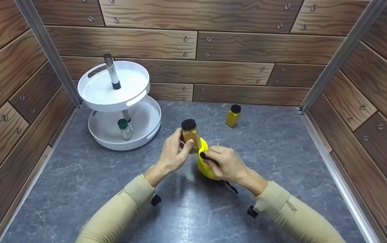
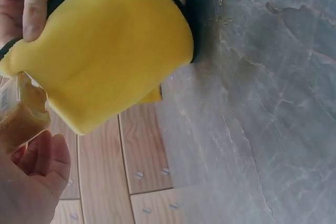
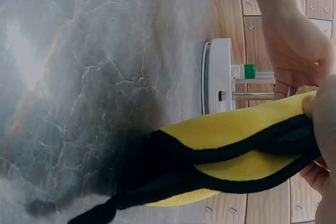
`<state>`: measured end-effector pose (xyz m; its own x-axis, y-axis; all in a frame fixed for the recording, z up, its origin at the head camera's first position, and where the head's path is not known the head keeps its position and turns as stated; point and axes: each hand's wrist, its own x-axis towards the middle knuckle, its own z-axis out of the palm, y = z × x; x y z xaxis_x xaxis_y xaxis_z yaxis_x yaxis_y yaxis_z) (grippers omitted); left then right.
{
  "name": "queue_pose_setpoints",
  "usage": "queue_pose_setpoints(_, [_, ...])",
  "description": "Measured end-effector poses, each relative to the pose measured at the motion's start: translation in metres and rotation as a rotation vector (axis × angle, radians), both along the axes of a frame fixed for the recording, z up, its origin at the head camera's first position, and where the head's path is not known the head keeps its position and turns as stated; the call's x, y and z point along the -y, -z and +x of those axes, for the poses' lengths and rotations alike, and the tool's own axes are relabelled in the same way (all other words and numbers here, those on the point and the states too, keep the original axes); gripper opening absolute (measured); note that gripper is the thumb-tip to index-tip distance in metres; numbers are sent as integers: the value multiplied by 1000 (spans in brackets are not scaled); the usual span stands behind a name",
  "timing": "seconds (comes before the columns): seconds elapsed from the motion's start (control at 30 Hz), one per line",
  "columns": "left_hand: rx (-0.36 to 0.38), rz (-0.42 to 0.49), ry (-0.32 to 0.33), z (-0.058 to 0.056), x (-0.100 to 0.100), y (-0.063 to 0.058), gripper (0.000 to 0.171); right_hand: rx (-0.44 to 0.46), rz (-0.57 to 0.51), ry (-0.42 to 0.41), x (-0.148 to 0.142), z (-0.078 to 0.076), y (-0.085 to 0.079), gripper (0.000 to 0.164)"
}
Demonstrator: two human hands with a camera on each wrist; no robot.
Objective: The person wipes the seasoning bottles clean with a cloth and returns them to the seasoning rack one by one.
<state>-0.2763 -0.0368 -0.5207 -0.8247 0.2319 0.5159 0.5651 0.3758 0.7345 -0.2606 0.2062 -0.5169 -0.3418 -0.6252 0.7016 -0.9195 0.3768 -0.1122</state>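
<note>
My left hand (image 1: pixel 172 152) grips a spice jar (image 1: pixel 190 132) with a black lid and brownish-yellow contents, tilted above the table. A yellow cloth (image 1: pixel 206 168) with black edging is pinched in my right hand (image 1: pixel 228 164), just right of the jar. In the left wrist view, the cloth (image 2: pixel 115 51) drapes beside the jar (image 2: pixel 26 114) and appears to touch its lower end. From the right wrist view, the cloth (image 3: pixel 247 129) hangs folded, with a black strap end (image 3: pixel 97 211) dangling. My right fingers are partly hidden behind the cloth.
A white two-tier round tray stand (image 1: pixel 122 145) is at the left; its lower tier holds a green-lidded clear jar (image 1: pixel 125 130). A yellow jar with a black lid (image 1: pixel 233 116) stands toward the back right. Wood-patterned walls (image 1: pixel 193 44) enclose the grey marbled table (image 1: pixel 274 145).
</note>
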Motion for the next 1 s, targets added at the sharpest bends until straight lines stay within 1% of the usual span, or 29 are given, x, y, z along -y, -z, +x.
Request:
queue_pose_setpoints(0.17, [20,4,-34,0,2,2,31,14,-62,56,-5,-3,-3,15])
queue_pose_setpoints(0.3, [42,-15,-49,0,7,4,35,22,-113,116,-13,-6,-8,17])
queue_pose_setpoints(0.43, [48,-37,-50,0,13,7,36,36,-144,165,-21,-8,-14,18])
queue_pose_setpoints(0.5, [41,-47,-46,-1,15,10,33,45,-153,182,-25,-9,-17,16])
queue_pose_setpoints(0.7, [44,-73,-40,-1,21,16,29,29,-170,204,-34,-13,-25,14])
queue_pose_setpoints(0.87, [65,-138,-104,-3,24,20,32,25,-172,220,-39,-14,-29,13])
queue_pose_setpoints(1.0, [118,-175,-164,-2,27,26,32,35,-167,223,-41,-14,-29,12])
